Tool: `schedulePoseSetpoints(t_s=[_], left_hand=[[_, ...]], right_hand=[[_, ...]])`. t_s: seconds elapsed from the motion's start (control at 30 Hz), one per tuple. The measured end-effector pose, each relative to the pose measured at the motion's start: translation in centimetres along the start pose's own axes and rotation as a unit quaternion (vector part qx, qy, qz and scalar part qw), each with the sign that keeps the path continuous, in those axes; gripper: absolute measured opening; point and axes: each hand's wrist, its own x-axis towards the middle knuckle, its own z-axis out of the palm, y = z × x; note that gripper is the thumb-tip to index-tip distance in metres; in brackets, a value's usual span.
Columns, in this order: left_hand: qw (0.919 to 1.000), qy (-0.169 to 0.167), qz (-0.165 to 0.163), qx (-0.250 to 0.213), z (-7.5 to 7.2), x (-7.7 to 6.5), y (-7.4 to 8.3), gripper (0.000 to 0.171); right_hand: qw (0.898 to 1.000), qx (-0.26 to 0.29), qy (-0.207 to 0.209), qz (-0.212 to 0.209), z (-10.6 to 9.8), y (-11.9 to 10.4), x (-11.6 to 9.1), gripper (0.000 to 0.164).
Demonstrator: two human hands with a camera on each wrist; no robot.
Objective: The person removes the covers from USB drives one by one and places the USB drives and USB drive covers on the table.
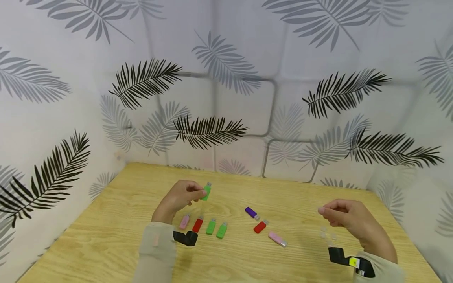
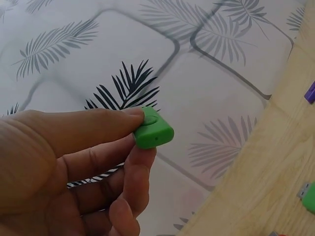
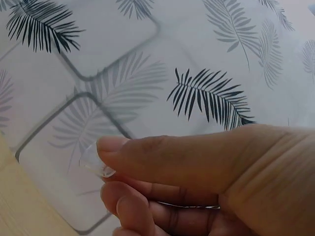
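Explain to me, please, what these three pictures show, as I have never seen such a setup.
There is no machine, only a person's bare left hand and right hand. The wide picture comes from a camera worn on the head; the others come from one on each wrist.

On the wood-grain table lie a pink stick, red stick and two green sticks, all USB; further right, a purple stick, second red stick and second pink stick.

The left hand pinches another green stick; the right pinches a small clear piece.
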Motion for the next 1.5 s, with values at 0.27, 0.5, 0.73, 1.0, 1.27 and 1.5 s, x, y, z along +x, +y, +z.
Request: schedulePoseSetpoints(t_s=[0.27, 0.5, 0.73, 1.0, 1.27, 1.5], left_hand=[[0.9985, 0.015, -0.053, -0.005, -0.4, 0.2, -1.4, 0.019], [0.9977, 0.020, -0.064, 0.013, -0.9, 1.2, -2.5, 0.023], [0.9951, 0.022, -0.093, 0.024, -0.4, 1.5, -3.3, 0.022], [0.9918, 0.031, -0.121, 0.023, 0.5, 1.9, -5.3, 0.024], [0.9901, 0.037, -0.127, 0.046, 0.4, 2.1, -6.5, 0.026], [0.9877, 0.046, -0.123, 0.085, 0.8, 2.6, -6.5, 0.020]], right_hand=[[0.999, 0.015, -0.017, 0.042, -0.5, 2.4, 0.4, 0.038], [0.999, 0.004, -0.014, 0.050, -1.2, 3.6, 0.6, 0.034], [0.994, 0.001, -0.025, 0.102, -1.8, 5.0, 0.2, 0.026], [0.994, 0.001, -0.031, 0.108, -1.9, 5.9, -0.1, 0.027], [0.992, 0.014, -0.046, 0.119, -1.8, 6.5, -0.1, 0.025], [0.990, 0.021, -0.049, 0.130, -2.1, 6.8, -0.1, 0.018]])
